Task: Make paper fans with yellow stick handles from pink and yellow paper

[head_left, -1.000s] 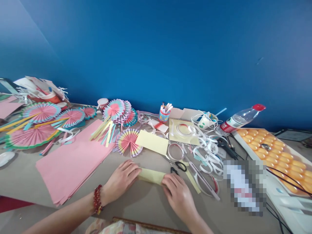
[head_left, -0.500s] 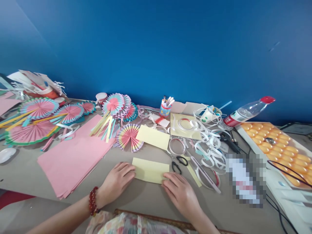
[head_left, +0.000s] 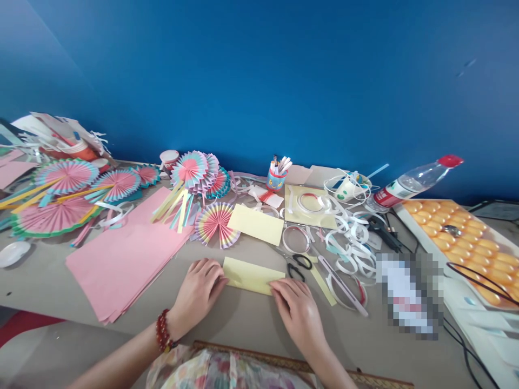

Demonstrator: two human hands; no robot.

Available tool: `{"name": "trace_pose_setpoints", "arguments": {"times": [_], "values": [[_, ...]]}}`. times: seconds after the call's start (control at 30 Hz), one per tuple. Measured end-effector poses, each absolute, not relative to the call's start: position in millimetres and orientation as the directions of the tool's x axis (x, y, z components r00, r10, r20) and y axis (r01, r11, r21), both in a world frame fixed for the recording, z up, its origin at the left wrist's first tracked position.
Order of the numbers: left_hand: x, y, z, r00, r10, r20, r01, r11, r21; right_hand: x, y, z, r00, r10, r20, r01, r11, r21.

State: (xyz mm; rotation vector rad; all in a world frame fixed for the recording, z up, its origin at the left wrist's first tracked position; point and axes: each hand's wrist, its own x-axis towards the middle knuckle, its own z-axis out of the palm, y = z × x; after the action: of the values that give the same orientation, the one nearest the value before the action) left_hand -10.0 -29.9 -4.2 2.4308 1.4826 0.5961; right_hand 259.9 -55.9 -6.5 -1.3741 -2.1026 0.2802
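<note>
A pale yellow paper strip lies on the table between my hands, its near edge slightly raised. My left hand pinches its left end between thumb and fingers; a red bead bracelet circles that wrist. The right end is gripped by my right hand, fingers curled together. Just beyond it rests another yellow paper piece, overlapping a pleated paper fan in pink, yellow and lilac. Black-handled scissors lie close to the right hand, beside a narrow yellow strip.
Pink paper sheets are stacked at left, near several finished pleated fans. Curled white strips, a glue gun and a plastic bottle stand or lie at right. A pen cup is by the wall.
The paper strip turned from folded over and narrow to opened wider, then its near part was lifted and curled again. Both hands stay at its ends; the camera view shifted slightly.
</note>
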Motion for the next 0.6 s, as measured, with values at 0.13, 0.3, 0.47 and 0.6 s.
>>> {"name": "trace_pose_setpoints", "arguments": {"times": [0.13,0.3,0.47,0.6], "values": [[-5.8,-38.4,0.2,0.447,0.842,0.301,0.783,-0.531,0.324,259.6,-56.5,-9.3,-0.29,0.881,0.373,0.766,0.448,-0.461],[-0.2,-40.9,5.5,0.629,0.698,0.341,0.632,-0.715,0.299,260.3,-57.1,-7.0,-0.301,0.881,0.365,0.763,0.452,-0.462],[-2.4,-35.7,-4.4,0.605,0.734,0.309,0.64,-0.679,0.359,262.8,-60.2,-4.6,-0.305,0.878,0.369,0.749,0.46,-0.476],[-3.0,-35.8,-8.0,0.601,0.751,0.274,0.645,-0.658,0.39,263.4,-63.4,-1.2,-0.31,0.883,0.353,0.739,0.457,-0.495]]}}
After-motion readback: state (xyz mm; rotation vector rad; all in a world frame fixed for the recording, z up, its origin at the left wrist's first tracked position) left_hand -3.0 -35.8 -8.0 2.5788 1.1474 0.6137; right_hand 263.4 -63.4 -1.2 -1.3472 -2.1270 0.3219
